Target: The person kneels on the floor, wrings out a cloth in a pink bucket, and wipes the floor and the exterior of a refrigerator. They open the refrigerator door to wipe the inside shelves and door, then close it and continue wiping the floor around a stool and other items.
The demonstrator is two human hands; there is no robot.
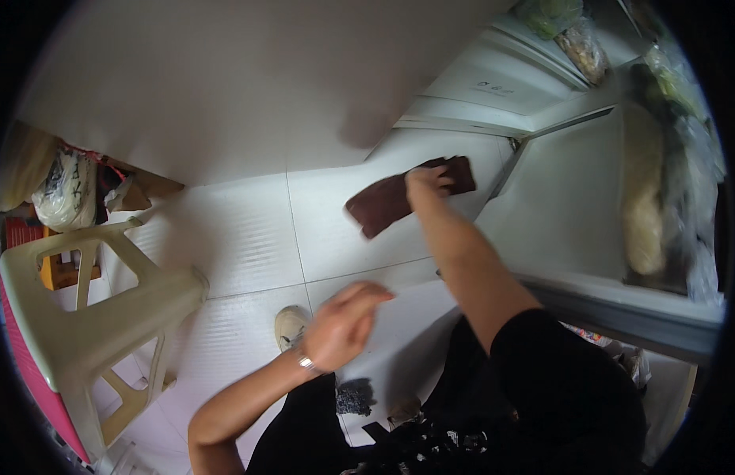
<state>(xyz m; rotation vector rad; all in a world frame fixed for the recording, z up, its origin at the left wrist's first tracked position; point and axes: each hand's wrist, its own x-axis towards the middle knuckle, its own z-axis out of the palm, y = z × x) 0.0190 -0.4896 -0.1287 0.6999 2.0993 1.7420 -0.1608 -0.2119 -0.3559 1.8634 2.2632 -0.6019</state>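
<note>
A folded dark maroon cloth [385, 202] is over or on the white tiled floor, just in front of an open refrigerator [557, 190]. My right hand [428, 179] grips its upper middle with the arm stretched out and the fingers partly bent over the fabric. Whether the cloth touches the tiles cannot be made out. Closer to my body, my left hand [344, 326] hangs in the air with its fingers curled in and nothing visible in it. A metal band [306, 361] circles that wrist.
A large pale panel [225, 83] fills the upper left. A cream plastic stool [106, 309] with a pink seat lies tipped at left, near bagged goods [67, 190]. Bagged food [644, 196] sits inside the refrigerator at right. My shoe [290, 326] is on the tiles [243, 237].
</note>
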